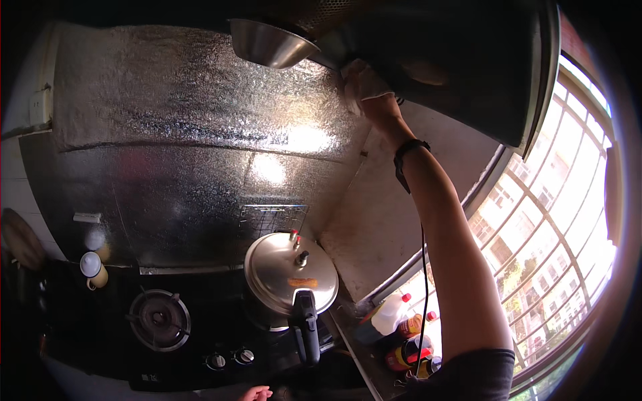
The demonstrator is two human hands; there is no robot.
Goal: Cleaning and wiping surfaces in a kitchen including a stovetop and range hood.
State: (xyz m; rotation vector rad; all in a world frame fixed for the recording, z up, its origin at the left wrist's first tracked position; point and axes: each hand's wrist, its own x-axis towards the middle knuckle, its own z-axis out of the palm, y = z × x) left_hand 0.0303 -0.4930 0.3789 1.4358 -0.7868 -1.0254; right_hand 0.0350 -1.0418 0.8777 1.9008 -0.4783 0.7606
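My right hand [382,104] is raised and holds a pale cloth [368,82] against the lower edge of a dark range hood [466,65]. The cloth hides most of the fingers. A black band circles that wrist. Left of the hand, a stainless-steel bowl-shaped cup [273,46] hangs under the hood. Only some fingertips of my left hand [257,393] show at the bottom edge, in front of the black gas stove [200,321]. Whether they hold anything cannot be seen. A pressure cooker [271,270] with a black handle stands on the stove's right side.
Foil sheeting [200,90] covers the wall behind the stove. A bare burner [159,319] and a lidded enamel mug [95,270] are at left. Several sauce bottles [391,318] stand at right by a barred window [546,215]. A black cable [425,280] hangs beside my right arm.
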